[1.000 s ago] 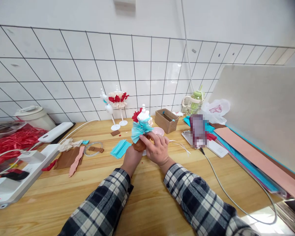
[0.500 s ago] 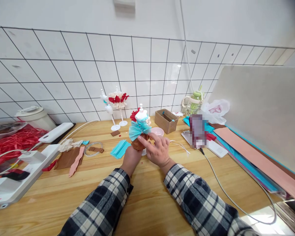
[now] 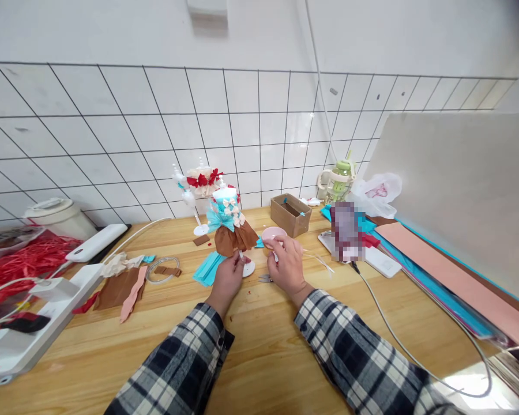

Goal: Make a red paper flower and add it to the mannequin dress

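A small white dress form [image 3: 226,196] wears a blue pleated top with pale bows and a brown skirt [image 3: 233,237]. Its stand has a round white base [image 3: 248,268]. My left hand [image 3: 230,279] grips the stand's stem just below the skirt. To the right, my right hand [image 3: 286,262] is closed at the near edge of a pink dish [image 3: 274,233]; what its fingers hold, if anything, is too small to make out. Metal tool tips [image 3: 265,278] show beside that hand. Folded blue paper [image 3: 208,268] lies left of the base.
Behind stand more decorated dress forms [image 3: 204,182] and a brown box [image 3: 290,214]. On the left are a power strip [image 3: 64,311], red shreds [image 3: 30,253] and a wire ring [image 3: 163,270]. A phone [image 3: 347,230], a cable and coloured sheets [image 3: 436,276] lie right.
The dress form has tilted and turned left, showing its bows and brown skirt. My right hand has left the skirt and moved right to the dish. The camera view has shifted slightly.
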